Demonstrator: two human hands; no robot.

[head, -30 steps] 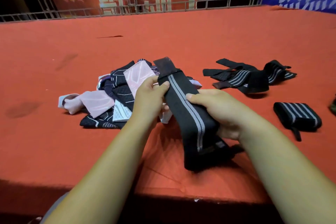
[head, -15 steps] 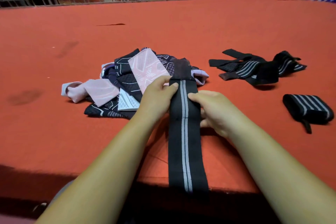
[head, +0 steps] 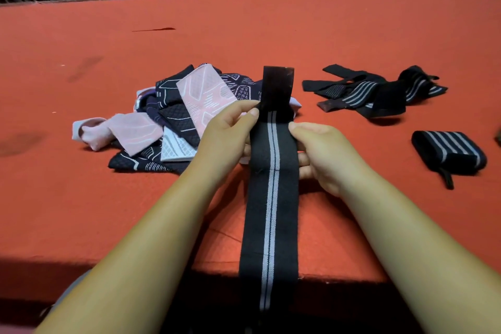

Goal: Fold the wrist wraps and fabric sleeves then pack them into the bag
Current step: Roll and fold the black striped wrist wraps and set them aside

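The wrist wrap (head: 271, 198) runs lengthwise between the hands: left hand (head: 227, 138) and right hand (head: 322, 154) pinch its opposite edges near the far end, tail trailing behind the wrists off the tabletop (head: 81, 211)

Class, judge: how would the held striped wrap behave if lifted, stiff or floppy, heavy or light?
Probably floppy: the wrap hangs limp over the table edge. Likely light: left hand and right hand hold it by pinching alone.

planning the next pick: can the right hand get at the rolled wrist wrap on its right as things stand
Probably yes: the rolled wrist wrap lies alone on red mat beside the right hand, nothing between. That hand must first release the long wrist wrap it pinches.
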